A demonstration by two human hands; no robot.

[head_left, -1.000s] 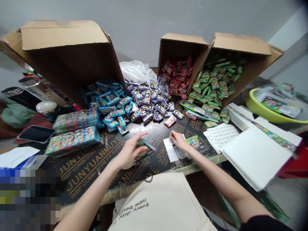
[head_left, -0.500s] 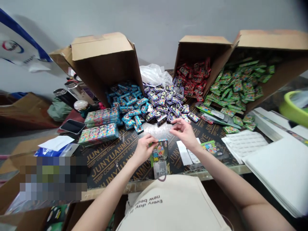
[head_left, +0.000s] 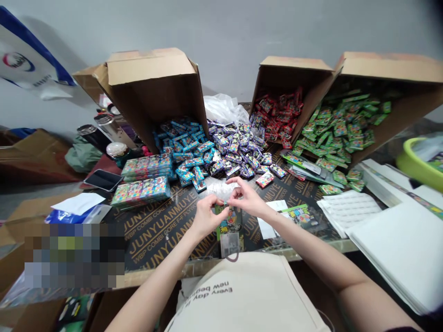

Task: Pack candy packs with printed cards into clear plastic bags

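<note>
My left hand (head_left: 208, 216) is closed in a pinch at the top edge of a black and green printed pouch (head_left: 232, 225), which lies on the table before me with a clear patch at its lower end. My right hand (head_left: 246, 198) pinches at the same edge, its fingertips meeting those of my left. Whatever is between the right fingertips is hidden. Just beyond them lies a clear plastic piece (head_left: 217, 188). A small red packet (head_left: 265, 179) rests past my right hand, beside a heap of purple packets (head_left: 238, 147).
Tipped cartons hold blue packets (head_left: 187, 138), red packets (head_left: 282, 113) and green packets (head_left: 341, 129). Stacked bundles (head_left: 141, 190) and a phone (head_left: 103, 180) are at left. White sheets (head_left: 349, 210), another printed pouch (head_left: 301, 216) and a yellow-green basket (head_left: 411, 159) are at right.
My right hand has moved left and toward me, meeting my left hand at the pouch's top edge. The red packet now shows beside the purple heap, near where my right hand was.
</note>
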